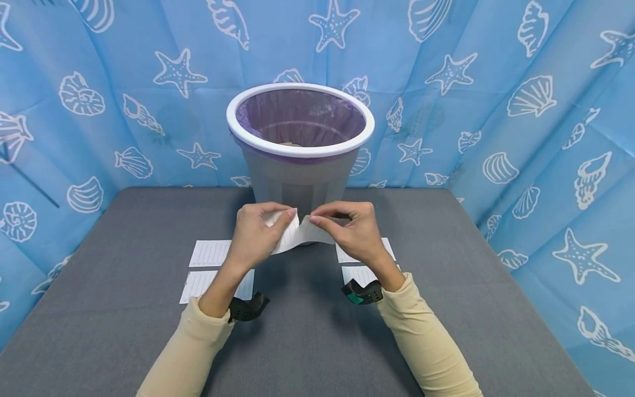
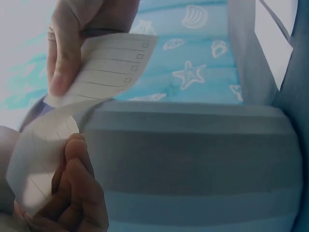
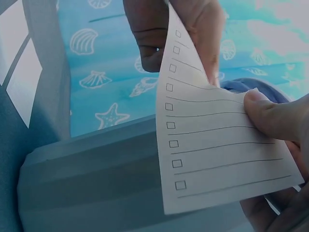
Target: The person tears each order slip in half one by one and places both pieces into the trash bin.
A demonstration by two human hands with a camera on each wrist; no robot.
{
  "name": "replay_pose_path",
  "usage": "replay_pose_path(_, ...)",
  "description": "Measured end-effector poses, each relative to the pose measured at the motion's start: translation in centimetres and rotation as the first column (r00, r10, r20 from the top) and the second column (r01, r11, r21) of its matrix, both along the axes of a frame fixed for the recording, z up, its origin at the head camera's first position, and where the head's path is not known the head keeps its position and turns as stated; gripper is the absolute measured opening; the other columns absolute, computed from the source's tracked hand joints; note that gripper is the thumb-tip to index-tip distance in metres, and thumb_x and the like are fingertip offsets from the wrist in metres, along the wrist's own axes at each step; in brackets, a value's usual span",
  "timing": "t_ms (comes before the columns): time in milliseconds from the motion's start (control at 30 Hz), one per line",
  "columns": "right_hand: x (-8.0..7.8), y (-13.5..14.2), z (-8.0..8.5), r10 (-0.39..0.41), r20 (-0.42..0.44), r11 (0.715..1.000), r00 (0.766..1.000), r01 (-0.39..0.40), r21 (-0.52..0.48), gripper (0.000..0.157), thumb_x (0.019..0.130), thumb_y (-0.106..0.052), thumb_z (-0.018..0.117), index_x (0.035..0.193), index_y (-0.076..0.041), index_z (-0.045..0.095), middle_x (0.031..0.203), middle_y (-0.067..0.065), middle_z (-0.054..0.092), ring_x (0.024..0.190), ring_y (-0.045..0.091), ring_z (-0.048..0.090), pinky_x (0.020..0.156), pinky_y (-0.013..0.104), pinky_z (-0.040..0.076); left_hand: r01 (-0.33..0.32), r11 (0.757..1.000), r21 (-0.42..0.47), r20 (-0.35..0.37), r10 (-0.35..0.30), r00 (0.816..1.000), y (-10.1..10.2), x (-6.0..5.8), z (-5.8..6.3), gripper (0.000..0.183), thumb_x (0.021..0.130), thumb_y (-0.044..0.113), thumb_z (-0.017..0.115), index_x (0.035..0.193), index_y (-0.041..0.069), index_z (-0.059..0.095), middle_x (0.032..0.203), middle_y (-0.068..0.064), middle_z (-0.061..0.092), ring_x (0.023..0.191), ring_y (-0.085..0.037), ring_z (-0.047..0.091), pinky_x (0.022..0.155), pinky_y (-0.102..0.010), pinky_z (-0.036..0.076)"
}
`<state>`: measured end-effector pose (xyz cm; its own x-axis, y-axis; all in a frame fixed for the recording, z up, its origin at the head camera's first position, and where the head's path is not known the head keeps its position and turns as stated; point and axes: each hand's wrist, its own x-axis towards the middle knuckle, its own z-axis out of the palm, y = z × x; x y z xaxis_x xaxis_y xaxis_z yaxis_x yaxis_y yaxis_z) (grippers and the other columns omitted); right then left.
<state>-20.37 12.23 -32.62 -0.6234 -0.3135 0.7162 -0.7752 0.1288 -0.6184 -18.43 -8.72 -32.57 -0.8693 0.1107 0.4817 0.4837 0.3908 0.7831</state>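
Thumb and fingers of my left hand (image 1: 254, 234) pinch one side of a white lined paper slip (image 1: 289, 237). The other side is pinched by my right hand (image 1: 358, 229). A notch like a tear runs down from the top edge between the hands, while the lower part is still joined. In the right wrist view, small checkboxes line one edge of the slip (image 3: 207, 159), and the right thumb presses on its face. The left wrist view shows the slip (image 2: 111, 67) bent and twisted between both hands.
Just behind the hands stands a grey trash can (image 1: 297, 150) with a white rim and purple liner; something pale lies inside. Two lined slips (image 1: 210, 253) lie left on the grey table (image 1: 307, 342), and two more (image 1: 354, 273) right, partly under the arms. A blue shell-patterned curtain (image 1: 149, 33) hangs behind.
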Motion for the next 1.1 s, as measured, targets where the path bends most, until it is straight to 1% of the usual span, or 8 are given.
replay_pose_path(233,0.5,0.3,0.6,0.016,-0.002,0.999,1.0,-0.016,-0.048,0.004,0.086,0.004,0.078,0.09,0.004,0.078,0.085,0.011,0.076,0.074,0.018,0.071,0.072,0.029,0.058,-0.062,0.998,0.009,-0.049,0.063,0.997,-0.5,-0.2,0.0,0.018,0.095,0.014,0.072,0.101,-0.002,0.079,0.094,-0.014,0.075,0.067,-0.02,0.066,0.054,-0.032,0.049)
replay_pose_path(400,0.9,0.8,1.2,0.009,-0.031,0.996,0.999,-0.011,-0.091,0.005,0.087,0.001,0.078,0.089,0.005,0.077,0.084,0.012,0.075,0.074,0.017,0.071,0.068,0.028,0.057,-0.118,0.993,0.023,-0.091,0.12,0.989,-1.0,-0.4,0.3,0.018,0.095,0.013,0.073,0.1,-0.003,0.078,0.093,-0.016,0.075,0.068,-0.023,0.067,0.056,-0.035,0.05)
replay_pose_path(500,1.0,1.2,1.6,-0.01,-0.041,0.995,0.999,0.005,-0.101,0.003,0.086,0.003,0.078,0.089,0.005,0.077,0.084,0.013,0.075,0.073,0.017,0.071,0.067,0.027,0.056,-0.138,0.989,0.044,-0.106,0.142,0.984,-1.3,-0.4,0.5,0.018,0.094,0.012,0.073,0.1,-0.004,0.078,0.093,-0.018,0.075,0.071,-0.025,0.067,0.059,-0.037,0.05)
replay_pose_path(567,1.1,1.4,1.8,-0.022,-0.043,0.994,0.999,0.018,-0.106,0.004,0.085,0.008,0.077,0.089,0.006,0.077,0.084,0.015,0.075,0.074,0.016,0.071,0.067,0.026,0.056,-0.144,0.988,0.058,-0.109,0.15,0.983,-1.4,-0.3,0.6,0.019,0.094,0.013,0.073,0.1,-0.005,0.078,0.093,-0.017,0.075,0.072,-0.025,0.067,0.06,-0.036,0.049)
replay_pose_path(700,1.1,1.7,2.0,-0.04,-0.04,0.994,0.998,0.036,-0.101,0.012,0.082,0.015,0.075,0.089,0.006,0.077,0.085,0.016,0.075,0.075,0.015,0.071,0.067,0.025,0.056,-0.126,0.988,0.09,-0.109,0.136,0.985,-1.6,0.0,1.0,0.019,0.094,0.015,0.074,0.1,-0.003,0.078,0.094,-0.015,0.075,0.073,-0.024,0.066,0.059,-0.032,0.048)
replay_pose_path(833,1.0,1.8,2.0,-0.039,-0.038,0.995,0.999,0.035,-0.093,0.012,0.083,0.015,0.074,0.09,0.005,0.077,0.085,0.017,0.074,0.075,0.015,0.071,0.068,0.025,0.056,-0.09,0.988,0.127,-0.117,0.105,0.988,-1.7,0.5,1.5,0.018,0.094,0.016,0.074,0.1,0.0,0.079,0.096,-0.011,0.075,0.081,-0.022,0.066,0.068,-0.034,0.049)
replay_pose_path(967,0.8,2.2,2.1,-0.04,-0.041,0.995,0.998,0.036,-0.093,0.012,0.083,0.015,0.074,0.09,0.005,0.077,0.085,0.019,0.074,0.074,0.014,0.071,0.067,0.025,0.056,-0.062,0.986,0.153,-0.151,0.086,0.985,-1.9,0.9,2.1,0.015,0.094,0.016,0.075,0.099,0.002,0.08,0.095,-0.009,0.076,0.089,-0.02,0.068,0.076,-0.033,0.05)
replay_pose_path(1100,0.3,2.7,2.7,-0.049,-0.041,0.994,0.998,0.045,-0.099,0.008,0.084,0.012,0.076,0.09,0.006,0.077,0.085,0.021,0.073,0.074,0.014,0.07,0.067,0.024,0.056,-0.05,0.984,0.173,-0.191,0.083,0.978,-2.3,1.2,2.8,0.013,0.093,0.012,0.075,0.099,0.001,0.08,0.094,-0.009,0.076,0.091,-0.018,0.069,0.08,-0.03,0.05)
